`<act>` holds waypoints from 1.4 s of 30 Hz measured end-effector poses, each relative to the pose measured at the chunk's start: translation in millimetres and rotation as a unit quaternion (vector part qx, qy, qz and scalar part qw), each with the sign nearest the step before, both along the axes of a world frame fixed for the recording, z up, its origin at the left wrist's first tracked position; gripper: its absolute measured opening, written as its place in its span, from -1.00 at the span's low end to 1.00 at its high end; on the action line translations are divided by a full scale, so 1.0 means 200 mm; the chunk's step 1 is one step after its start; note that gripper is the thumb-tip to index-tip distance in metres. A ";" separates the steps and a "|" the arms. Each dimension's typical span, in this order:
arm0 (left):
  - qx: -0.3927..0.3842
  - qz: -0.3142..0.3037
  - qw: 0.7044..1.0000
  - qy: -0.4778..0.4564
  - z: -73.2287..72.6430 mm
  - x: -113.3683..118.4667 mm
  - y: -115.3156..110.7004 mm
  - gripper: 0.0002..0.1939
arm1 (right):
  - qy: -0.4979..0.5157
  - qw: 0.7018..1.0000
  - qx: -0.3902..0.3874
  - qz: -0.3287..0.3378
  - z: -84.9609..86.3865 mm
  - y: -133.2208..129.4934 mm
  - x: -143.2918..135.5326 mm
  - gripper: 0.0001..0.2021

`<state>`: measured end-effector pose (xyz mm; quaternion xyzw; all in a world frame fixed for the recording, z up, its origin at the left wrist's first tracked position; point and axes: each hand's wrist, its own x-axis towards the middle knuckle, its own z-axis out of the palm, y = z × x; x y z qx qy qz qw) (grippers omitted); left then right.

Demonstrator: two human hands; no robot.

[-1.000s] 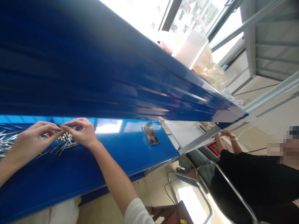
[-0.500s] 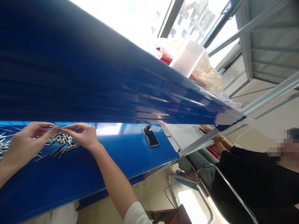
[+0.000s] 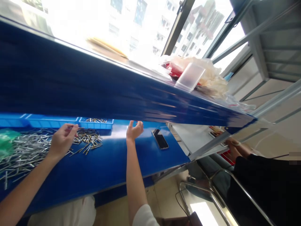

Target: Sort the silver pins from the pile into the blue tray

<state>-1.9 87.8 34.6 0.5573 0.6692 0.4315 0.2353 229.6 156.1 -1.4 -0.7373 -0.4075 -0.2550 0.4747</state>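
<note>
My left hand (image 3: 62, 141) is above the table with thumb and fingers pinched together. Something thin seems to stick out at its fingertips, too small to name. Beside and under it lies a heap of thin silver metal pins (image 3: 30, 150). Right of that is a smaller pile of pins with brass-coloured parts (image 3: 90, 138). My right hand (image 3: 134, 131) is at the shelf's lower edge, between the blue bin and the phone. Its thumb and fingers are apart, with the fingertips partly hidden by the shelf. A small blue bin (image 3: 103, 125) holds similar pins.
A blue shelf (image 3: 94, 94) crosses above the blue table (image 3: 108, 163). More blue bins (image 3: 51, 121) line the back, and a green plastic bag (image 3: 8, 142) is at left. A phone (image 3: 160, 139) lies at right. Beyond it a person in black (image 3: 263, 185) sits by a metal-framed chair.
My hands were close together over the pins; now they are apart, my right hand having moved right. The view has shifted, showing more of the bins and the heap.
</note>
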 end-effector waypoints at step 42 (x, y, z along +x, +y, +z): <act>0.060 -0.068 0.995 0.051 -0.10 0.00 0.04 -0.40 | -0.155 0.820 -0.135 0.535 0.04 -0.17 -0.40 -0.78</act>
